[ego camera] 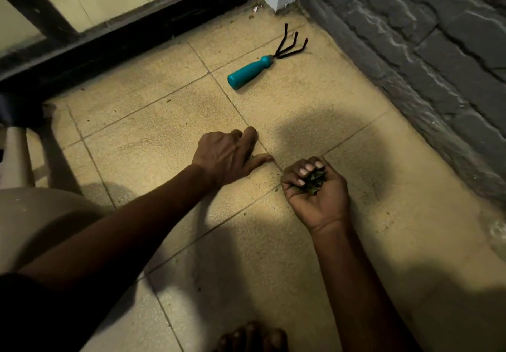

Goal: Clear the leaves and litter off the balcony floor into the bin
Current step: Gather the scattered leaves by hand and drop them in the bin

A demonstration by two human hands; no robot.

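Through the head camera we are looking down on the tiled balcony floor [164, 138], and we are taking the teal-handled hand rake [254, 70] as our marker. The rake is lying untouched close to the grey stone wall [410, 50], probably because the scraps here are too fine for its prongs. Nearer to us than the rake, our right hand [315, 198] is turned palm up. Its fingers [310, 167] are curling in over a clump of dark green leaves [315, 181]. We are cupping them rather than clenching, so that the loose bits are not spilling. Left of that hand, and also on our side of the rake, our left hand [227, 157] is lying palm down with its fingers spread and nothing in it. Its tips and thumb are touching the tile, and we judge it is raking in crumbs or steadying us. A few specks of litter [276, 190] are lying between the two hands. We are not seeing a bin for certain; the beige plastic shape [41, 220] far left of the rake may be one, but we cannot tell
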